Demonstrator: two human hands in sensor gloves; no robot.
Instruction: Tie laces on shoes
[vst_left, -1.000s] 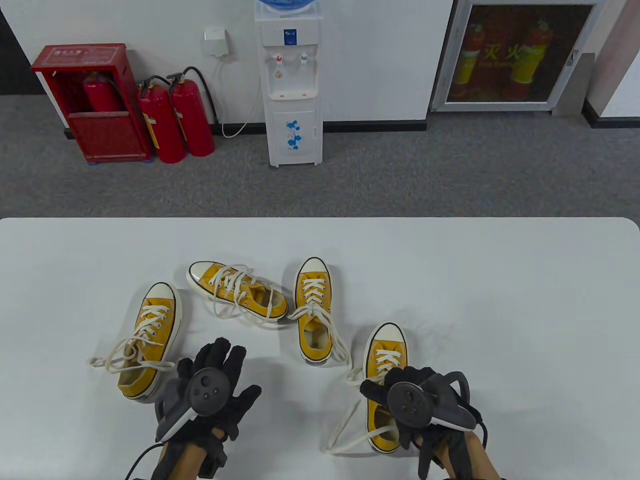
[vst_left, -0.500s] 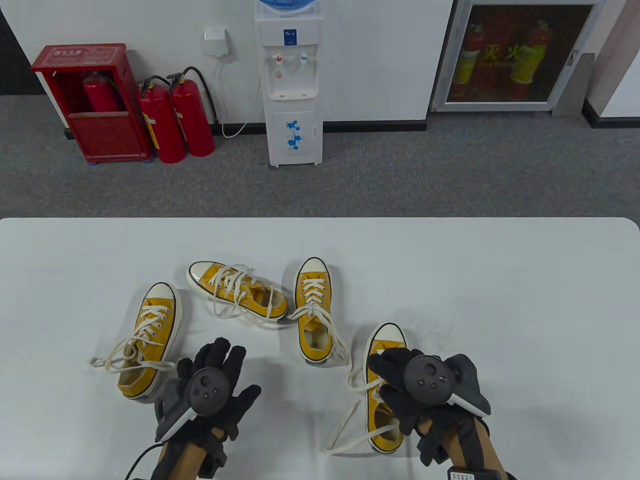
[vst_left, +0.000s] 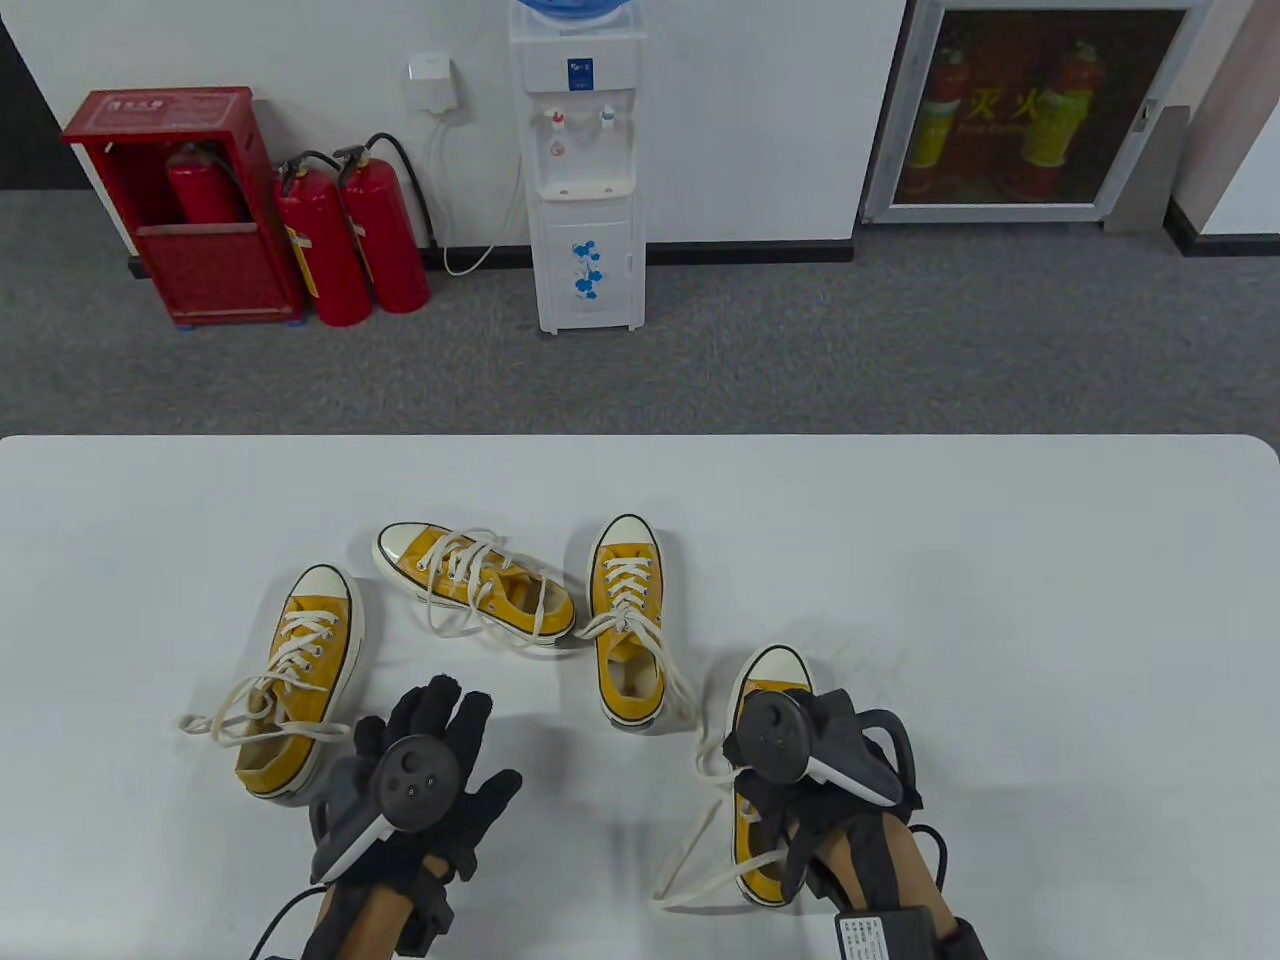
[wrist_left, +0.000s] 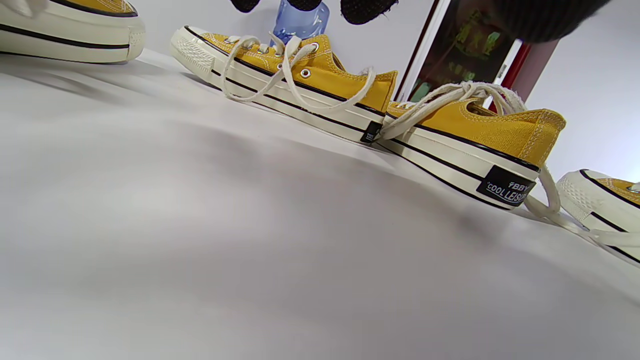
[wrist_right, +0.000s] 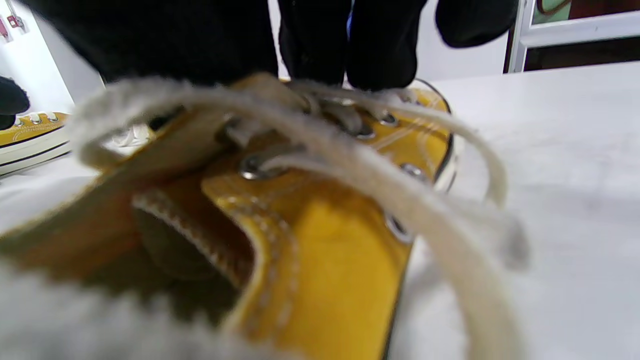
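Four yellow sneakers with cream laces lie on the white table (vst_left: 1000, 600). My right hand (vst_left: 775, 790) is draped over the near right shoe (vst_left: 770, 672), covering its laced front. In the right wrist view its fingers (wrist_right: 380, 45) and thumb come down on the lace crossings of this shoe (wrist_right: 320, 260) and pinch the lace there. Loose lace ends (vst_left: 700, 870) trail off the shoe's left side. My left hand (vst_left: 440, 740) lies flat on the table with spread fingers, holding nothing, beside the heel of the left shoe (vst_left: 300, 660).
Two more sneakers lie further back: one tipped on its side (vst_left: 480, 585) and an upright one (vst_left: 628, 620) whose laces are bunched in a knot. They show heel-on in the left wrist view (wrist_left: 310, 80) (wrist_left: 480, 135). Bare table stretches right and behind.
My right hand has twisted over the near right shoe, swinging its tracker right and then back left, and has settled lower onto the laces. The left hand and the other shoes have not moved.
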